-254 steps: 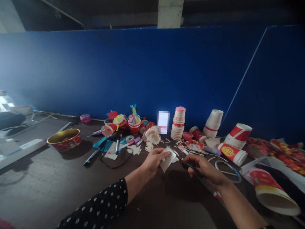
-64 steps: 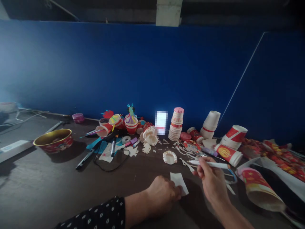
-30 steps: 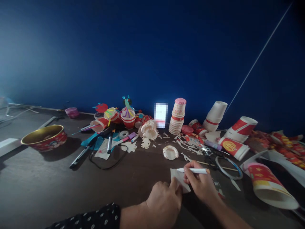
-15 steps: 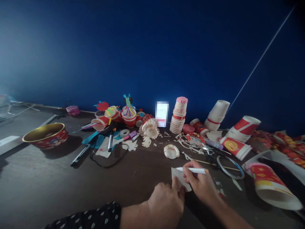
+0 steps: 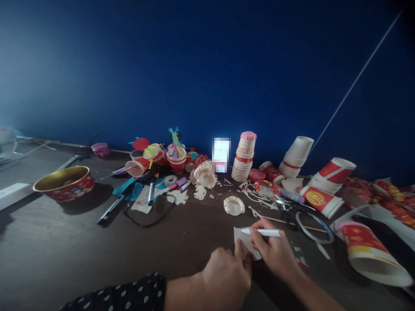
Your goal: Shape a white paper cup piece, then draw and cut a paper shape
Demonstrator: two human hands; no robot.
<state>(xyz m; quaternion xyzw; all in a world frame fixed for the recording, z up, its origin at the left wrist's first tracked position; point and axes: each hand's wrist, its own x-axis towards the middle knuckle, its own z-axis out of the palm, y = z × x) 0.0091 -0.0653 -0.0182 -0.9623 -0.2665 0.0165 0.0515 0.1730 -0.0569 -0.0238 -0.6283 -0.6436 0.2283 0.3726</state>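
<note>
1. Left hand (image 5: pixel 225 278), seen from my remote view: knuckles up, wrist low, fingers curled forward. The fingertips press on the near edge of a white paper sheet (image 5: pixel 244 242), apparently to stop it sliding on the dark tabletop (image 5: pixel 81 242) (I cannot tell whether the thumb reaches under it).
2. Right hand (image 5: pixel 272 248): closed firmly in a writing grip around a white marker pen (image 5: pixel 264 233), barrel nearly level. The tip sits over the sheet's upper edge; I cannot confirm contact.
3. Sheet: between both hands, close to the body.
4. Surroundings: a scalloped paper dish (image 5: pixel 234 205) and black-handled scissors (image 5: pixel 287 214) lie beyond the hands, off the sheet. The left forearm emerges from a black polka-dot sleeve (image 5: pixel 113 293).
</note>
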